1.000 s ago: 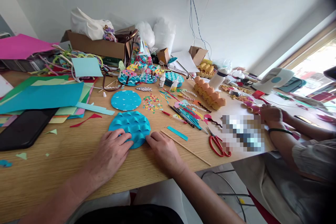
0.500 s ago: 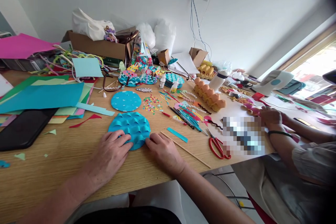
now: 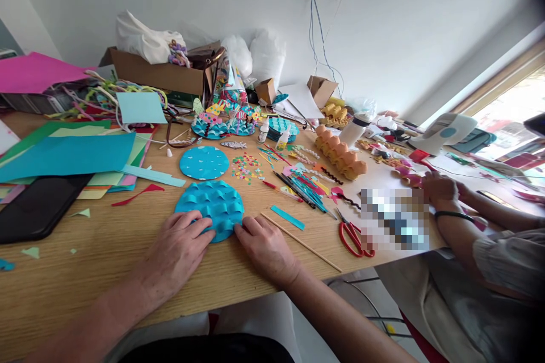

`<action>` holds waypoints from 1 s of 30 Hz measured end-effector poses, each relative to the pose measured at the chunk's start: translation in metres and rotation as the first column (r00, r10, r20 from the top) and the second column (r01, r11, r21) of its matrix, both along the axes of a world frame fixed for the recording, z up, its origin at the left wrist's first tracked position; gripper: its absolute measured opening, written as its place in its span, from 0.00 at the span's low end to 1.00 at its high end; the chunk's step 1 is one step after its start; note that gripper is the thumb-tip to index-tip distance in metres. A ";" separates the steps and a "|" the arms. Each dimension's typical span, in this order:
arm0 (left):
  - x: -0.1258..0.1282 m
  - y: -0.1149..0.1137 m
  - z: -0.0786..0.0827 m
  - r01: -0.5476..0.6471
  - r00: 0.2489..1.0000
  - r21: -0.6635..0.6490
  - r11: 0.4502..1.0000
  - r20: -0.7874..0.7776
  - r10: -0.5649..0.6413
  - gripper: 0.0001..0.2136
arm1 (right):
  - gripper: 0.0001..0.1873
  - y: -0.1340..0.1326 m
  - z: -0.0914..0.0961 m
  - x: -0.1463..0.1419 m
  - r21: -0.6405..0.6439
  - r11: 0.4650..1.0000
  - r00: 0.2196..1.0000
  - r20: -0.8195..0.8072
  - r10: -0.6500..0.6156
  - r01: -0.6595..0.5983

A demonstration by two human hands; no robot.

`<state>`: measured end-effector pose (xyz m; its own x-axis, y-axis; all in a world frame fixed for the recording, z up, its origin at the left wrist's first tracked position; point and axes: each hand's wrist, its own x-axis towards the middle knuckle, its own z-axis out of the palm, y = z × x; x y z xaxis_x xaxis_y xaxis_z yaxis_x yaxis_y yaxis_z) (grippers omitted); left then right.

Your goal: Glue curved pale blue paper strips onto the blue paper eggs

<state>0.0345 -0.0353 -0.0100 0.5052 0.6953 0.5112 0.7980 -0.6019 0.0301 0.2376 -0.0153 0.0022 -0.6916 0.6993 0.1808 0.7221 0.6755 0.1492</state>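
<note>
A round blue paper disc covered in raised folded scales (image 3: pixel 213 204) lies on the wooden table (image 3: pixel 85 272) in front of me. My left hand (image 3: pixel 179 249) rests on its near left edge, fingers curled and pressing the paper. My right hand (image 3: pixel 266 247) sits at its near right edge, fingertips pinching the rim. A flat blue disc with white dots (image 3: pixel 204 163) lies just behind it.
Red scissors (image 3: pixel 353 236), a thin wooden stick (image 3: pixel 300 241) and a blue paper strip (image 3: pixel 288 217) lie to the right. Coloured paper sheets (image 3: pixel 68 153) and a black tablet (image 3: pixel 38 207) are at left. Another person's hand (image 3: pixel 440 188) rests at the right. Boxes and craft clutter line the back.
Both hands stay on the scaled disc; my right fingertips have shifted slightly along its rim. Nothing else has moved.
</note>
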 end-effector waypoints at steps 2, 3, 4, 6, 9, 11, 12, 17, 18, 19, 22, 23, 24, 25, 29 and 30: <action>0.000 0.000 0.001 0.002 1.000 0.003 1.000 0.003 -0.002 0.11 | 0.05 0.000 -0.001 0.000 0.000 1.000 1.000 -0.005 -0.002 0.002; 0.000 0.000 0.001 0.002 1.000 0.003 1.000 0.006 -0.002 0.11 | 0.06 0.000 -0.001 0.000 0.002 1.000 1.000 -0.008 -0.003 0.003; 0.000 0.000 0.001 0.000 1.000 0.000 1.000 0.005 0.000 0.11 | 0.06 0.000 -0.001 -0.001 0.002 1.000 1.000 -0.011 -0.005 0.005; 0.000 0.000 0.002 -0.006 1.000 -0.007 1.000 -0.005 0.006 0.11 | 0.06 0.000 -0.002 -0.001 0.002 1.000 1.000 -0.013 -0.008 0.008; -0.001 -0.001 0.001 -0.014 0.999 -0.017 1.000 -0.030 0.014 0.13 | 0.07 -0.001 -0.001 -0.002 -0.004 1.000 1.000 -0.008 -0.008 0.008; -0.001 -0.001 0.001 -0.012 0.999 -0.020 1.000 -0.040 0.012 0.14 | 0.08 -0.001 -0.002 -0.001 -0.001 1.000 1.000 0.000 0.000 0.000; -0.001 -0.002 0.000 -0.011 0.999 -0.023 1.000 -0.045 0.010 0.14 | 0.09 -0.001 -0.002 -0.001 0.003 1.000 1.000 0.004 0.008 -0.008; -0.001 -0.001 -0.001 -0.020 0.997 -0.017 1.000 -0.070 0.019 0.14 | 0.11 -0.001 -0.004 -0.003 0.021 0.998 0.998 0.024 0.060 -0.060; -0.001 -0.001 -0.001 -0.020 0.997 -0.018 1.000 -0.072 0.019 0.14 | 0.11 -0.001 -0.004 -0.003 0.024 0.998 0.998 0.027 0.065 -0.066; -0.001 -0.001 -0.001 -0.019 0.997 -0.020 1.000 -0.072 0.018 0.14 | 0.11 -0.001 -0.004 -0.004 0.024 0.997 0.997 0.029 0.066 -0.067; -0.001 -0.001 -0.001 -0.012 0.998 -0.019 1.000 -0.069 0.010 0.13 | 0.10 -0.001 -0.004 -0.004 -0.014 0.999 0.999 0.016 0.032 -0.032; -0.001 -0.001 -0.001 -0.011 0.998 -0.016 1.000 -0.066 0.010 0.13 | 0.10 -0.001 -0.004 -0.003 -0.042 0.999 1.000 -0.008 0.010 -0.010; -0.001 -0.001 -0.001 -0.014 0.998 -0.012 1.000 -0.063 0.013 0.13 | 0.10 -0.001 -0.005 -0.001 -0.074 0.997 0.999 -0.044 -0.014 0.010; 0.000 -0.001 -0.001 -0.016 0.998 -0.010 1.000 -0.062 0.015 0.13 | 0.10 -0.001 -0.006 0.001 -0.103 0.994 0.995 -0.093 -0.038 0.028; 0.000 -0.001 0.000 -0.021 0.998 -0.009 1.000 -0.062 0.021 0.14 | 0.14 -0.002 -0.010 0.009 -0.164 0.986 0.961 -0.269 -0.069 0.025; 0.000 -0.001 0.000 -0.020 0.998 -0.008 1.000 -0.062 0.020 0.14 | 0.15 -0.002 -0.010 0.010 -0.168 0.986 0.958 -0.280 -0.064 0.017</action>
